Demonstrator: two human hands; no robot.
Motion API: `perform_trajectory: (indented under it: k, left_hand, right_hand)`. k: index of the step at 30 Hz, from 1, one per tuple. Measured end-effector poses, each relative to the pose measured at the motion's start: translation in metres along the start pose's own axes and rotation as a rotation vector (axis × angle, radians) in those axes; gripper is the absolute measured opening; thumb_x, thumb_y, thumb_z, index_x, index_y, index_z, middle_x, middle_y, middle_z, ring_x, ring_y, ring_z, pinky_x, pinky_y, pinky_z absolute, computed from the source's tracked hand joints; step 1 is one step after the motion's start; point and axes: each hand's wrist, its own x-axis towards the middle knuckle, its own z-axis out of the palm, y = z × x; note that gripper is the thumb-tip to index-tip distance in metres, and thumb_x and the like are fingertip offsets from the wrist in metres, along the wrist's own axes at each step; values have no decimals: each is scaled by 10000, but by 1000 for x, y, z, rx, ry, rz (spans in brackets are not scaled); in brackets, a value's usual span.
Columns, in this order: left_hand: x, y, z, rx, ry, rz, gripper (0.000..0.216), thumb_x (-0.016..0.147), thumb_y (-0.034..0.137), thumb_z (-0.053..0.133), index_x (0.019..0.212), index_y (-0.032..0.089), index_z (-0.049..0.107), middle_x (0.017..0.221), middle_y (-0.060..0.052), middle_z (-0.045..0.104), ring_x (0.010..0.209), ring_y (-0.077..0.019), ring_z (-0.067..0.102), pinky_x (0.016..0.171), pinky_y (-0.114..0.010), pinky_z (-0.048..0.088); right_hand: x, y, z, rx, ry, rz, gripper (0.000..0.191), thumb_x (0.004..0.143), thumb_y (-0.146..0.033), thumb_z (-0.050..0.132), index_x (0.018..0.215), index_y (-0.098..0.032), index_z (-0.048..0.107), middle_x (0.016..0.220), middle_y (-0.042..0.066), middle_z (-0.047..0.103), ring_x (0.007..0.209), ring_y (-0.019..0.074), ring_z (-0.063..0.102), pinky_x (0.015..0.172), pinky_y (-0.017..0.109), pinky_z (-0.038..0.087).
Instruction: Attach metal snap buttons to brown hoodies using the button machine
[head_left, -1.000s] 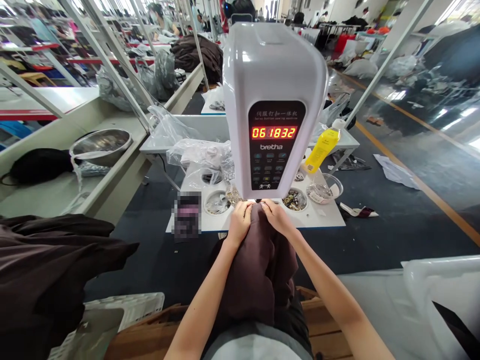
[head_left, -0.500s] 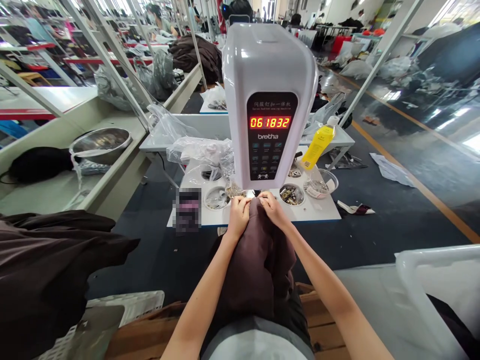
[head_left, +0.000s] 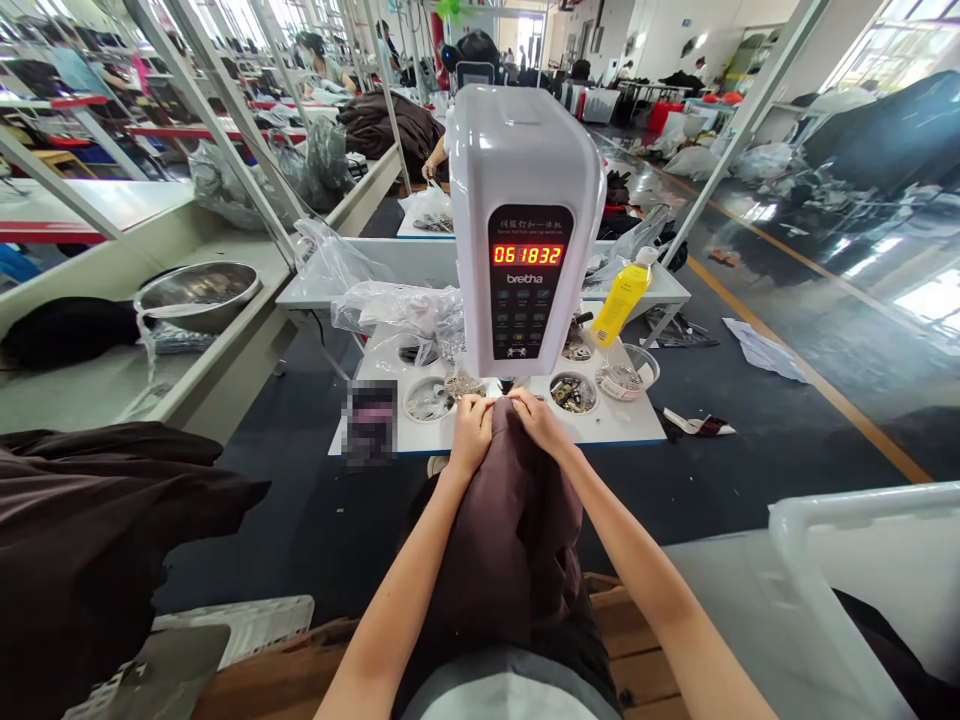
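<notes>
A white button sewing machine [head_left: 525, 200] stands in front of me, its red display reading 061832. A dark brown garment [head_left: 510, 530] runs from my lap up to the machine's base. My left hand [head_left: 471, 432] pinches the garment's top edge on the left, fingers closed. My right hand [head_left: 536, 420] pinches the same edge on the right, just under the machine head. The needle area is hidden behind my fingers.
The white machine table [head_left: 630, 428] holds round wells of small metal parts [head_left: 571, 392], a clear bowl [head_left: 628, 374], a yellow bottle [head_left: 621, 300] and plastic bags [head_left: 397, 305]. A steel bowl [head_left: 196, 290] sits on the left shelf. Brown garments [head_left: 90, 540] pile at left; a white bin rim [head_left: 840, 520] at right.
Both hands stay pinched on the garment under the machine. My head has pulled back and tilted up a little, so the machine looks smaller. The counter still reads 061832.
</notes>
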Motion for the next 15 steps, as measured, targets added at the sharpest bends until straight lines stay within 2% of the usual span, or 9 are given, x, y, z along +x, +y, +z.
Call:
perform_trajectory:
  k: [15]
  left_hand:
    - [-2,3,-3,-31,-36,-53,218,881,235,403,967,184,597,928,-71,488,921,-178,506,896,-342,425]
  right_hand:
    - [-1,1,4,-19,33,44,245,902,-297,326,995,-229,543,941,25,646,886,166,591,816,287,429]
